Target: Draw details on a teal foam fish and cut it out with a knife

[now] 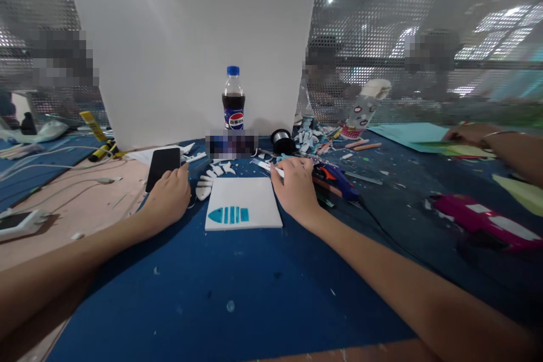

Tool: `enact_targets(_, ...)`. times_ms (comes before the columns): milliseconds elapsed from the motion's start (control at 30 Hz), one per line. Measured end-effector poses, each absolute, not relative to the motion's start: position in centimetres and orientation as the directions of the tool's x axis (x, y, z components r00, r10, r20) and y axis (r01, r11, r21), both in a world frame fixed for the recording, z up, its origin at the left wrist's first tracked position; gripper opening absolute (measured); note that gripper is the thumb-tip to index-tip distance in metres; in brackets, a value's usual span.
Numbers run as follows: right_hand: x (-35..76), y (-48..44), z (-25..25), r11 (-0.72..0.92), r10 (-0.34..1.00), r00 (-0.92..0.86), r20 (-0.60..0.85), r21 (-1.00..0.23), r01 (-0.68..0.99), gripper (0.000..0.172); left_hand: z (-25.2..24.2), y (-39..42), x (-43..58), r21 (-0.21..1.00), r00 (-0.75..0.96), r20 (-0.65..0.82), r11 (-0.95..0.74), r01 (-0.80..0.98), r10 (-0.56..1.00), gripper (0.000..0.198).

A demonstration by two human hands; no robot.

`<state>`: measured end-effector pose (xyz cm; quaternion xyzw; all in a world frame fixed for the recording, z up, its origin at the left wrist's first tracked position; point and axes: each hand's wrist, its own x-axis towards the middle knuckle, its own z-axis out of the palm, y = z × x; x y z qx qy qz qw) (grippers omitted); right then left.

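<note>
A square white board (263, 203) lies on the blue table between my hands. Blue pieces (232, 215) on it form a fish-like shape with a pointed head and separate stripes. My left hand (172, 195) rests palm down beside a black phone (162, 167), fingers loosely apart and holding nothing visible. White cut pieces (205, 185) sit just right of it. On the board's other side, my right hand (296, 184) lies palm down with bent, spread fingers. A slim white tool, seemingly a craft knife (263, 166), reaches under its thumb side; no firm grip shows.
Behind the board stand a cola bottle (233, 103) and a wire spool (282, 141). A blue glue gun (339, 181) trails its cord rightward, near a scrap pile (311, 136) and a patterned bottle (363, 110). Another person's hand (470, 133) touches coloured paper at right.
</note>
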<state>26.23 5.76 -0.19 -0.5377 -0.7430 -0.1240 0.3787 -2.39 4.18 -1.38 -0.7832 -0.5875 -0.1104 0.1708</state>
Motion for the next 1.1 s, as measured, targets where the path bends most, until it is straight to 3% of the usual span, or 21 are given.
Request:
enact_targets(400, 26.6, 6.2, -1.0, 0.357, 0.726, -0.121, 0.677, -0.221, 0.907, 0.027, -1.0, 4.0, -2.4, -0.088, 0.206, 0.353, -0.186, 0.979, 0.913, 0.044)
enact_targets(667, 26.3, 6.0, -1.1, 0.337, 0.65, -0.126, 0.75, -0.136, 0.932, 0.01, -0.5, 3.7, -2.2, 0.009, 0.141, 0.405, -0.158, 0.987, 0.903, 0.044)
enact_targets(933, 25.3, 5.2, -0.5, 0.393, 0.681, -0.113, 0.724, -0.231, 0.89, 0.005, -0.3, 4.5, -2.5, 0.028, 0.159, 0.403, -0.186, 0.982, 0.901, 0.041)
enact_targets(1100, 24.9, 4.9, -0.3, 0.38, 0.701, -0.108, 0.705, -0.241, 0.893, 0.006, -0.6, 6.2, -2.2, 0.035, 0.249, 0.407, -0.287, 0.957, 0.879, 0.039)
